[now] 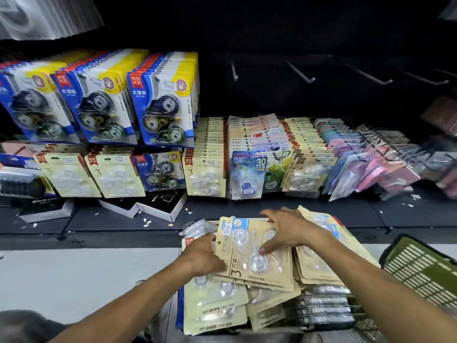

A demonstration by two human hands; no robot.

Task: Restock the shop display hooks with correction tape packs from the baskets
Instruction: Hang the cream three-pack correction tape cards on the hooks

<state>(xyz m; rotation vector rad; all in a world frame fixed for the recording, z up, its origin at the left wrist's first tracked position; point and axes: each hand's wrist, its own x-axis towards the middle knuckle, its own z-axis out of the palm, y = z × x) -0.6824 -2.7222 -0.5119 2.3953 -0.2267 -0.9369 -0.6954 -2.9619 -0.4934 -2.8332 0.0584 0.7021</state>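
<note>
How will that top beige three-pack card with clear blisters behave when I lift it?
The beige cardboard pack with clear plastic blisters looks thin and flat, so probably light and slightly bendy. Its glossy blisters may be slippery; it lies loosely on the pile, so it could slide.

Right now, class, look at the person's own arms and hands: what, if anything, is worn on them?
Both forearms are bare to the frame's lower edge: no sleeves, gloves or watch show. The left hand is plain; the right hand may have a thin ring, too small to confirm.

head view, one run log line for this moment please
stage: picking | left hand: gripping beige card pack edge | right hand: fingers spread on it | bare metal hooks: unfilled
</note>
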